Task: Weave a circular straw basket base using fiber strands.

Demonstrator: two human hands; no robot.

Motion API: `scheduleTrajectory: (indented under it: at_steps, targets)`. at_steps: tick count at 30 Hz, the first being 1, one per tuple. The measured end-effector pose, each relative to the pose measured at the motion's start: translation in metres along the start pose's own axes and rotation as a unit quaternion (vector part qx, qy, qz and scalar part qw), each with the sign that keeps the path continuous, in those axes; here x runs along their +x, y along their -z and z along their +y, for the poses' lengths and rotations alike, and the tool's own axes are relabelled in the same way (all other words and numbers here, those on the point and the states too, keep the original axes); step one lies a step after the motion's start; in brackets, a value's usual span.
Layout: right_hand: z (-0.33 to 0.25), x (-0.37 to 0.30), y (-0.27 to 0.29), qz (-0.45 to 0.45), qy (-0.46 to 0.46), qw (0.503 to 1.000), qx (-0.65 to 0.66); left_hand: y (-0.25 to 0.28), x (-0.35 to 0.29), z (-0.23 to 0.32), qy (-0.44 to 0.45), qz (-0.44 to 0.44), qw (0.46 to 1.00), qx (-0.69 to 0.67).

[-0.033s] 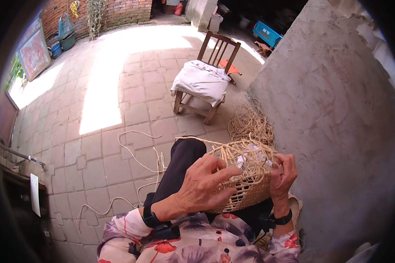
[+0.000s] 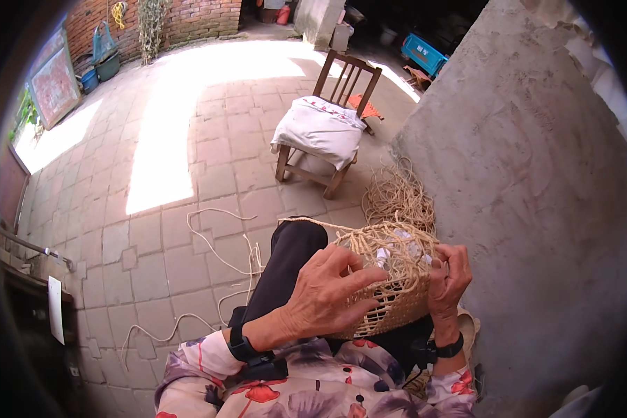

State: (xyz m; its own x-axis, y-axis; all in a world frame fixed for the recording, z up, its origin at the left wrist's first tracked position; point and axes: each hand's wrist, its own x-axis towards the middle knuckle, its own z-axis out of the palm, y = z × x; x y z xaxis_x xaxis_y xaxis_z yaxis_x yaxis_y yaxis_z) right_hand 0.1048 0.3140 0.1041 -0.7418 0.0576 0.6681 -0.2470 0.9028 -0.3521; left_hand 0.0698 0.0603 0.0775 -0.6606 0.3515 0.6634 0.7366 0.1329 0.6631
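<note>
As before, both hands, left hand (image 2: pixel 325 296), right hand (image 2: pixel 447 282), still grip woven basket (image 2: pixel 390 299)

**Courtyard around the hands**

Ahead of the hands stands a wooden chair (image 2: pixel 331 122) with a white cloth (image 2: pixel 320 129) draped over its seat. Just beyond the hands, a heap of loose fibre (image 2: pixel 397 195) lies against the grey wall (image 2: pixel 529 174) on the right. Pale cords (image 2: pixel 219 258) trail over the paved floor (image 2: pixel 160 209) to the left. Far ahead-left, a brick wall (image 2: pixel 188 17).
</note>
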Motion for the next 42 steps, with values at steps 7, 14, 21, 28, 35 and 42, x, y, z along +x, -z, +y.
scheduleTrajectory:
  at_steps: [7,14,21,28,35,42]
  targets:
    - [0.001,0.000,-0.003,0.005,0.009,1.000,0.000,-0.014,0.002,-0.007,-0.036,-0.008,0.999,0.033]
    - [0.003,0.001,-0.002,0.012,0.015,1.000,-0.001,-0.020,0.002,-0.011,-0.042,-0.003,0.999,0.028]
    - [0.003,0.002,-0.002,0.013,0.026,1.000,-0.003,-0.018,-0.002,-0.011,-0.040,-0.002,0.999,0.012]
    - [-0.004,0.005,-0.001,0.049,0.070,0.994,-0.074,-0.022,0.001,-0.011,-0.033,0.005,0.999,0.028]
    - [-0.021,-0.032,0.013,0.069,-0.004,0.996,0.053,-0.023,0.005,-0.011,-0.016,0.012,0.999,0.036]
    - [-0.052,-0.038,0.011,-0.073,-0.171,0.950,0.253,-0.026,0.009,-0.009,-0.017,0.014,0.999,0.045]
